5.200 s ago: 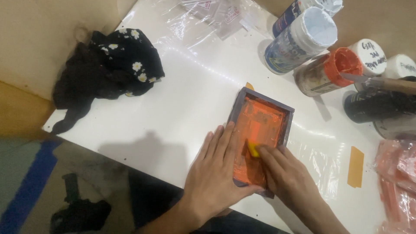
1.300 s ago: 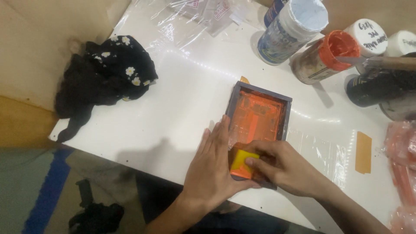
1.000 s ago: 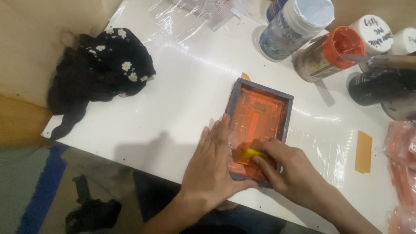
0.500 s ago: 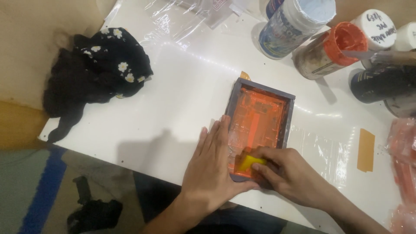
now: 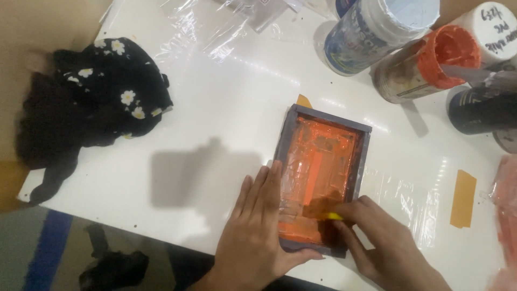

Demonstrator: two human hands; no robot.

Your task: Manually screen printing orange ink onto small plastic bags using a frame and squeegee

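1. The left hand (image 5: 258,237) lies flat with fingers spread, palm on the white counter (image 5: 215,108) and fingertips over the near left edge of the small grey-framed printing screen (image 5: 322,178). The pressure is best kept straight down, so that the frame cannot skate on the glossy surface.

2. The screen sits on the counter's near half, tilted a little clockwise, its mesh coated in orange ink (image 5: 318,161). Its near end is partly covered by both hands.

3. The right hand (image 5: 388,242) is curled, fingertips pinching a small yellow scraper (image 5: 328,216) low against the mesh near the frame's near right corner. Most of the scraper is hidden, so its angle cannot be judged; a shallow, steady lean probably spreads ink more evenly than a steep one.

4. I would draw each stroke in a single line along the frame's long side, with even force across the blade, because the pale streaks in the middle of the mesh suggest thin cover there.

5. The left fingertips are better kept on the frame than on the mesh, so that they do not smear the ink.

6. The open orange-rimmed jar (image 5: 431,64) and the white-lidded tub (image 5: 377,32) stand at the far right, well apart from the screen. The black floral cloth (image 5: 102,97) lies far left, and an orange tape strip (image 5: 463,198) to the right.
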